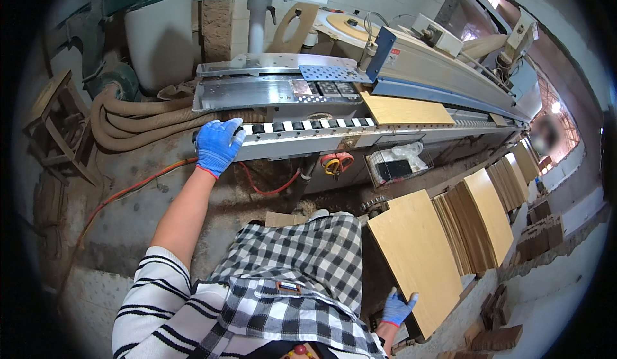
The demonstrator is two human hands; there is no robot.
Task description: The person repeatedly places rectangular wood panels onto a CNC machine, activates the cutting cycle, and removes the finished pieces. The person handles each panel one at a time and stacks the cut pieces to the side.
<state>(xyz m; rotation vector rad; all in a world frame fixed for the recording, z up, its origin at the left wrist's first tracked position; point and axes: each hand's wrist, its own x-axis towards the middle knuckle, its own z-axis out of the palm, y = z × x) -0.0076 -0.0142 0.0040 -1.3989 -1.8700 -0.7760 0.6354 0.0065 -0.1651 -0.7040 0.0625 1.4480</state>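
Left hand (217, 145): blue-gloved, grip flat and wide on the machine's roller track (308, 126).
Right hand (397, 309): grip clasping the near edge of a wooden panel (414, 256).
Panel: topmost of the stack beside the machine.

left hand (217, 145) in blue glove: reaching forward, arm extending, fingers spreading, palm down | right hand (397, 308) in blue glove: hanging low, fingers curling

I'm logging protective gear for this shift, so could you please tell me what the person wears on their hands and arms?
Both the left hand and the right hand wear blue gloves with thin red cuff edging. The left arm has a white sleeve with dark stripes pushed up above the elbow, leaving the forearm bare. A black-and-white checked apron covers the front.
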